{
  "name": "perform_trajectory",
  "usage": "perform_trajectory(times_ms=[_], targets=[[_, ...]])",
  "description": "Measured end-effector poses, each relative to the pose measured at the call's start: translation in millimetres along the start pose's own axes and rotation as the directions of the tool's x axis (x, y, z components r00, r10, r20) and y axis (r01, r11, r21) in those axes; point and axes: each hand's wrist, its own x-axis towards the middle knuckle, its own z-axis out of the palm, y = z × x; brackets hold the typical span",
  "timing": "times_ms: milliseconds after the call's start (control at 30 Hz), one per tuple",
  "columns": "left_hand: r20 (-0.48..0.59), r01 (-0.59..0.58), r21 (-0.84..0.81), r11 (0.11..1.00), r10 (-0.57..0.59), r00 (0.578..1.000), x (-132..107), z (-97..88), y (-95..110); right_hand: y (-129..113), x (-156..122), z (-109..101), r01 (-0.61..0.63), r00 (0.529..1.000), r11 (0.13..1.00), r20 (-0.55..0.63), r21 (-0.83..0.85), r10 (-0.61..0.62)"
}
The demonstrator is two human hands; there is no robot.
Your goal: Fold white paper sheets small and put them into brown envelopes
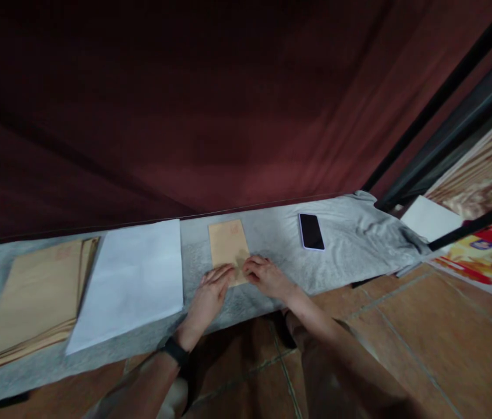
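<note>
A small brown envelope (228, 241) with faint red print near its top right corner lies on the grey cloth. My left hand (213, 288) is at its lower left, fingers bent together over the paper. From the lower right, my right hand (267, 276) has its fingers curled in on the same envelope. Both sets of fingertips nearly meet near its lower end, and that part is largely covered. A dark band circles my left wrist.
Left of my hands lie a stack of white paper (136, 279) and a pile of larger brown envelopes (36, 297). A phone (311, 231) rests to the right on the grey cloth (354, 244). A dark red curtain (228, 116) hangs behind; a colourful box (485, 262) is at far right.
</note>
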Motion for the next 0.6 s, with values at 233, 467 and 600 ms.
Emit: perform_trajectory(times_ms=[233, 467, 600], targets=[[-0.155, 0.204, 0.17, 0.964, -0.178, 0.972, -6.4, 11.0, 3.4, -27.1, -13.2, 39.8, 0.146, 0.984, 0.985, -0.092, -0.09, -0.154], [-0.141, 0.29, 0.274, 0.917, -0.26, 0.955, -9.7, 11.3, 12.8, -36.2, -38.2, 64.2, 0.139, 0.975, 0.958, -0.133, -0.25, -0.176], [-0.151, 0.296, 0.292, 0.909, -0.261, 0.953, -12.8, 15.1, 9.5, -25.9, -44.2, 56.4, 0.091, 0.979, 0.958, -0.151, -0.27, -0.136]])
